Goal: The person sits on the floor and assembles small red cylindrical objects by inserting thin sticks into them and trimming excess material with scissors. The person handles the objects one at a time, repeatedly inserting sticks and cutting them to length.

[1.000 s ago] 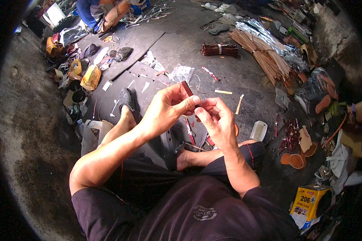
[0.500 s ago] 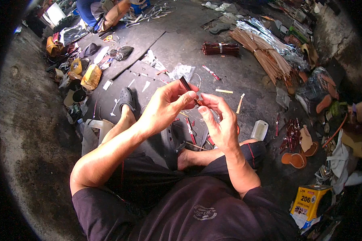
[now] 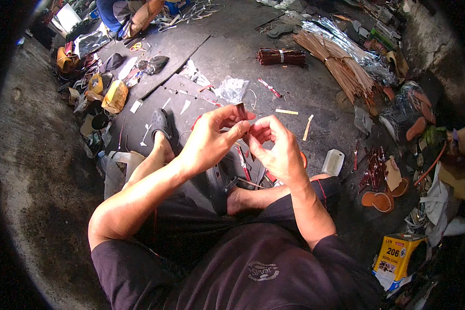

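In front of my crossed legs, my left hand (image 3: 212, 137) is closed on a short dark brown strip (image 3: 241, 110) that looks like leather. Its upper end stands out above my fingers. My right hand (image 3: 279, 155) meets it at the strip's lower part, with thumb and forefinger pinched together there. The fingers hide most of that lower part, so I cannot make out what is between them. Below the hands, a red-and-white slender piece (image 3: 243, 160) lies on the floor beside my dark clog (image 3: 218, 188).
A tied bundle of dark red-brown strips (image 3: 281, 57) and a larger tan bundle (image 3: 336, 64) lie ahead. To the right are a white plastic tray (image 3: 333, 163), dark red straps (image 3: 373, 173), brown soles (image 3: 378, 202) and a yellow can (image 3: 395, 258). Another person's leg (image 3: 108, 15) shows far left.
The strip has turned from a slant to nearly upright. My right hand has shifted slightly left, and its fingers have drawn closer together at the strip's lower part.
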`<state>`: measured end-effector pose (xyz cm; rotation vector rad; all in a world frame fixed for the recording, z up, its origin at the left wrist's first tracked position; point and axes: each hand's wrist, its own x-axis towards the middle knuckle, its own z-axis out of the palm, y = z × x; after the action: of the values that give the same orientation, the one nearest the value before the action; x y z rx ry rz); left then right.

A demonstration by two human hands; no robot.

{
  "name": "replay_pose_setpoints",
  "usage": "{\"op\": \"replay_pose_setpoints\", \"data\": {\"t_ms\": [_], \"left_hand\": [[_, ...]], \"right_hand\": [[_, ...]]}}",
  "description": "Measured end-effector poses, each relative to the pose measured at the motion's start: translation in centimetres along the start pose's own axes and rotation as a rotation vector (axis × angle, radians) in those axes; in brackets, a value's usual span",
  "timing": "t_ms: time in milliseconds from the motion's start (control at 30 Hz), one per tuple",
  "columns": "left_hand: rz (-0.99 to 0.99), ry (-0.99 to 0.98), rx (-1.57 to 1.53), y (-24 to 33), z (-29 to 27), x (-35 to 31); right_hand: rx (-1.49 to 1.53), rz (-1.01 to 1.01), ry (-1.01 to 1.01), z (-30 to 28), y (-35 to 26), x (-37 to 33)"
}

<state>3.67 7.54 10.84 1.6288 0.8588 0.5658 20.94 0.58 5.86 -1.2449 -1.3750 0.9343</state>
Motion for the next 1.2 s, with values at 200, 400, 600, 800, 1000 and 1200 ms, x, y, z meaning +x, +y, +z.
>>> {"op": "replay_pose_setpoints", "data": {"t_ms": [200, 400, 600, 800, 1000, 1200], "left_hand": [[-0.120, 0.032, -0.343, -0.2, -0.7, 0.4], [-0.113, 0.047, -0.424, -0.6, -0.1, 0.3], [-0.112, 0.099, -0.395, -1.1, 0.2, 0.1], [-0.085, 0.134, -0.323, -1.0, 0.5, -0.1], [-0.097, 0.116, -0.344, -1.1, 0.4, 0.0], [-0.196, 0.113, -0.399, -0.7, -1.9, 0.5]], "right_hand": [[0.181, 0.008, 0.050, -0.1, 0.0, -0.5], [0.033, -0.007, 0.197, 1.6, 0.8, -0.6], [-0.261, -0.055, 0.229, 2.4, -0.3, -0.4], [-0.309, -0.055, 0.147, 2.3, -0.3, -0.4], [-0.349, -0.049, 0.088, 1.7, -0.8, -0.4], [-0.249, -0.109, 0.155, 1.0, -1.6, -1.2]]}}
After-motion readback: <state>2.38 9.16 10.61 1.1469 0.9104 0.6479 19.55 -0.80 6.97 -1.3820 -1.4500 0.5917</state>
